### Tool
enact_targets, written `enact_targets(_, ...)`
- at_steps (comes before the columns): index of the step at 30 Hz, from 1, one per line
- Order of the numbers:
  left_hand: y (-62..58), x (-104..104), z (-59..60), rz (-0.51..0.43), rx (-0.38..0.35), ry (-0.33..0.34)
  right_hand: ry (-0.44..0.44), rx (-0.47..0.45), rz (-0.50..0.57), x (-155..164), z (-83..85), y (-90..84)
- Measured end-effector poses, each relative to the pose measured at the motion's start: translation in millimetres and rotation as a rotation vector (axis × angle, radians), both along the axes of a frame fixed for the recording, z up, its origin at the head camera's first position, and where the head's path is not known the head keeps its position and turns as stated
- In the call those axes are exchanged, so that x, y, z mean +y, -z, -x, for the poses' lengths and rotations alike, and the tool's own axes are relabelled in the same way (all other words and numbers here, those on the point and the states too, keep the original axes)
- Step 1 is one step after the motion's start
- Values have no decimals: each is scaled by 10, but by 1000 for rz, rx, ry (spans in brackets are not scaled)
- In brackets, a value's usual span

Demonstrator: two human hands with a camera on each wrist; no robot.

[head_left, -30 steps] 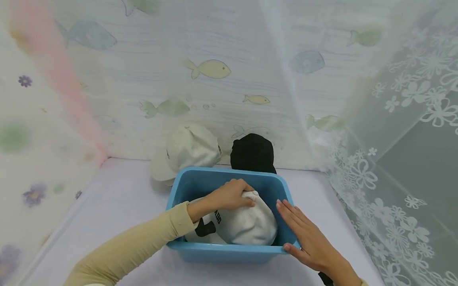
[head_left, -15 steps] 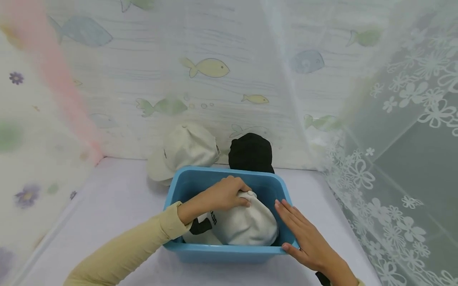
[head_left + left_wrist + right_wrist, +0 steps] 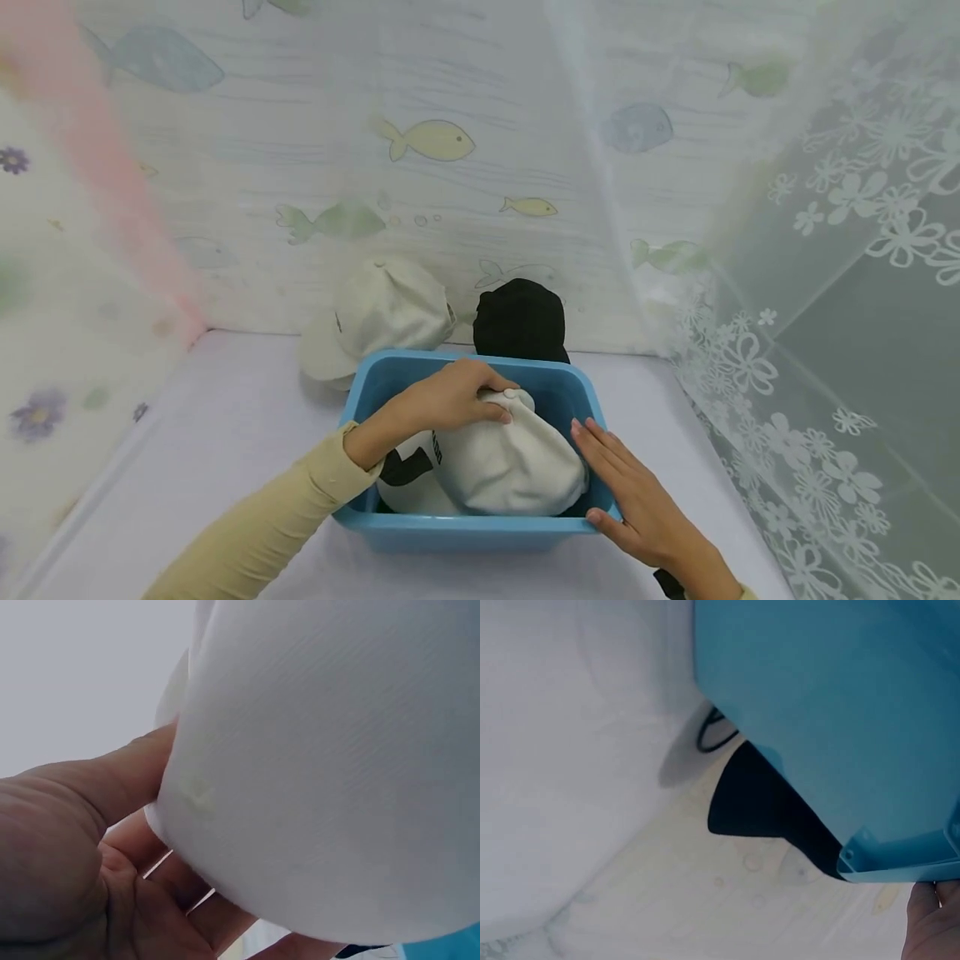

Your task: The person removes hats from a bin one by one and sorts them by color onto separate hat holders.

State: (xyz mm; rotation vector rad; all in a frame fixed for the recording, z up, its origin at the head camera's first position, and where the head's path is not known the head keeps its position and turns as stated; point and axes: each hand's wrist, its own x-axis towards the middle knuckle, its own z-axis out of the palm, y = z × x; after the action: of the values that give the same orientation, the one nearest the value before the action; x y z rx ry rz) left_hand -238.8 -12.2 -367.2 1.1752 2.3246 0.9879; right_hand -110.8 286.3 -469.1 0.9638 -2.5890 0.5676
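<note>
I see the white cap (image 3: pixel 502 467) lying inside the blue bin (image 3: pixel 465 529), its crown up and a black patch with lettering on its near-left side. My left hand (image 3: pixel 438 400) has its fingers (image 3: pixel 187 889) clenched on the cap's top by the button. My right hand (image 3: pixel 637 504) rests flat on the bin's right rim, fingers straight and released, tips touching the cap's side. The bin stands on the white bench (image 3: pixel 225 433). Just behind it, a cream cap (image 3: pixel 382 312) and a black cap (image 3: pixel 519 321) lean against the fish-printed wall (image 3: pixel 450 167).
</note>
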Motion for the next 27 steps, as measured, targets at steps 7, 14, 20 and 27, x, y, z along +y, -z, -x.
enact_targets(7,-2,-117,73,-57,-18,40,-3,-14,4,-20,5,13)
enact_targets(14,-27,-181,107,-122,-34,54,23,-27,1,-25,-9,35)
enact_targets(20,-38,-240,124,-141,-37,47,38,-46,-7,-14,-8,43)
enact_targets(27,-77,-286,138,-155,-22,72,29,-37,9,-8,-5,38)
